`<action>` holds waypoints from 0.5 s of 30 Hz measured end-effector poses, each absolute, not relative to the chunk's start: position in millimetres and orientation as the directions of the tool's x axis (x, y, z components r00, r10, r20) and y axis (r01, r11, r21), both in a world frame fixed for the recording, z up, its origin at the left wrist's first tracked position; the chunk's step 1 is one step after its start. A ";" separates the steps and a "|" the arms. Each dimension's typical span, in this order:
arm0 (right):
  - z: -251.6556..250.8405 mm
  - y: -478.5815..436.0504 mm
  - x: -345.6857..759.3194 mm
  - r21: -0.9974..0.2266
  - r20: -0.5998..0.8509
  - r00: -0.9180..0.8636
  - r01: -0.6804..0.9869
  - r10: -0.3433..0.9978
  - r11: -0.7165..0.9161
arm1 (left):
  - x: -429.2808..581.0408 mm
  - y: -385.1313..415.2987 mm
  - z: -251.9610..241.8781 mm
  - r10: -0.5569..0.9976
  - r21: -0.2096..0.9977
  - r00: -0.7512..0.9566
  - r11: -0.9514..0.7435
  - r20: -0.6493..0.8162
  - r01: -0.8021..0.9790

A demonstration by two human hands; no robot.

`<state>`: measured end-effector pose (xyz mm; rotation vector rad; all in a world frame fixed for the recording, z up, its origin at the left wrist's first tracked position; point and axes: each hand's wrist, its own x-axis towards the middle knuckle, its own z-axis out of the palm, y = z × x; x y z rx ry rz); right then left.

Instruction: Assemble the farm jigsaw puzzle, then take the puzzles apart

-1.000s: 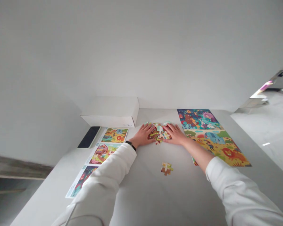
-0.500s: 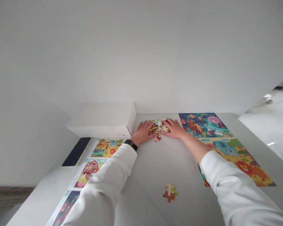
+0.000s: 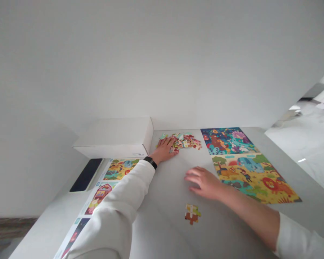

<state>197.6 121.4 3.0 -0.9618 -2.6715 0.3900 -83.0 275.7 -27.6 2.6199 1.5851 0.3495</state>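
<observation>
A heap of colourful puzzle pieces (image 3: 187,141) lies near the wall at the back of the table. My left hand (image 3: 165,150), with a black watch at the wrist, rests spread on the heap's left edge. Nearer to me, my right hand (image 3: 205,182) is over the middle of the table, slightly blurred, fingers apart and nothing in them. Just below it lies a small joined group of puzzle pieces (image 3: 192,213), which neither hand touches.
At the back left stands a white box (image 3: 113,135), with a phone (image 3: 86,175) in front. Picture sheets (image 3: 101,196) run down the left. On the right lie a dark blue picture (image 3: 229,141) and a yellow animal picture (image 3: 255,178).
My right hand has left the heap and come back toward me, uncovering the heap's right side and the yellow picture. My left hand has stayed at the heap.
</observation>
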 end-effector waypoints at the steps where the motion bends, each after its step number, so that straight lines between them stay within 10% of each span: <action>1: 0.5 99.7 198.1 -0.359 0.161 -0.759 0.551 0.631 0.754 | -83.4 280.7 -27.0 0.881 0.167 0.442 -0.468 0.169 0.868; 15: -0.6 137.1 183.2 -0.076 0.208 -0.603 0.775 0.770 0.627 | -96.7 200.6 -15.9 0.912 0.136 0.365 -0.392 0.186 0.910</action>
